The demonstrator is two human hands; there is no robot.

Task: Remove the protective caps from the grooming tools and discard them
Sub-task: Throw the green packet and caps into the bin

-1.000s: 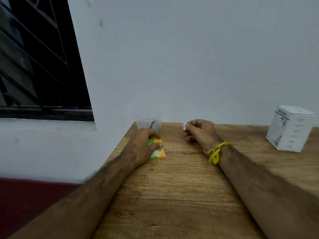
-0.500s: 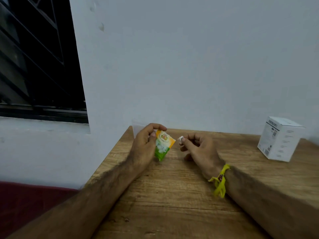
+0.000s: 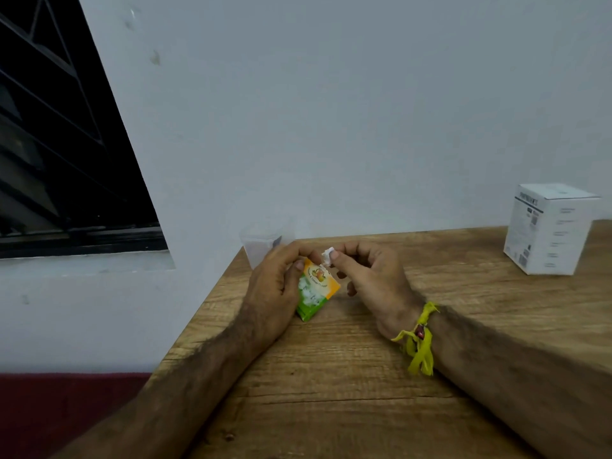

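Left hand point(image 3: 275, 286): gripping a small green-and-orange packet point(image 3: 316, 289), thumb on the printed face, fingers curled over its top edge.
Right hand point(image 3: 371, 283): pinching a small white piece point(image 3: 329, 255) between thumb and forefinger; other fingers curling loosely underneath, holding nothing.
White piece: sitting right at the packet's upper corner, touching or just off it, can't tell which. Can't tell if it's a cap or torn wrapping; too small and blurred.
Packet: tilting, orange end up toward the right hand, green end pointing down at the table; lower corner looking just above or on the wood, can't tell. Print on it unreadable.
Wrist band point(image 3: 419, 339): yellow cloth strip tied round the right wrist, loose ends hanging down.
Forearms: both bare, reaching in from the bottom edge and lying low over the table.
Table point(image 3: 331, 409): wood grain, hands working near its far left corner.
Clear tub point(image 3: 261, 240): sitting at the far left corner against the wall, just behind the left hand and partly hidden by it; something dark inside, unclear what.
White box point(image 3: 549, 230): standing upright on the far right of the table, well apart from both hands.
Wall point(image 3: 331, 111): plain pale, running behind the table.
Window point(image 3: 49, 144): dark, barred, far left.
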